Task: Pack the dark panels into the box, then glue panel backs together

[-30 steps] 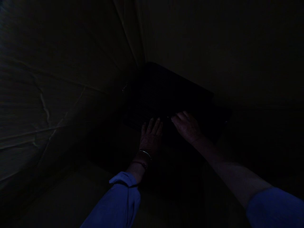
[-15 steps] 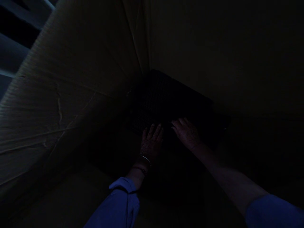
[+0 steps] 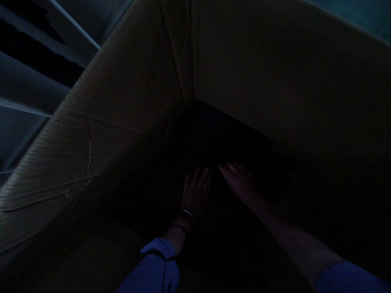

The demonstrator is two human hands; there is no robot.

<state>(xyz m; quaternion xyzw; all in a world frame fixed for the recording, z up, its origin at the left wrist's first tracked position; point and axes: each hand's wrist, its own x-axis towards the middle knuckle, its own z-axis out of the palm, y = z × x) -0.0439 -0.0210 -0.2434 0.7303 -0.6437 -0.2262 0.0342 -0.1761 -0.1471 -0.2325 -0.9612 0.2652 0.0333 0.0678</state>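
Deep inside a large cardboard box (image 3: 128,97), dark flat black things (image 3: 226,128) lie near the far corner; their kind is too dim to tell. My left hand (image 3: 195,193) rests palm down on the near part of them, its fingers stretched out and slightly apart. A bracelet and a dark band circle that wrist. Just to its right, my right hand (image 3: 240,181) has its fingers bent together against the dark surface. A small bright glint shows at its fingertips, and what they hold, if anything, is hidden in shadow.
High creased cardboard walls rise on the left and at the back, meeting in a corner above the black things. Beyond the left rim are pale and dark bars (image 3: 42,53). A bluish-green surface (image 3: 360,16) shows past the right rim.
The view has tilted up a little, so more of the box rims and the surroundings shows. Both hands keep nearly the same place on the black things.
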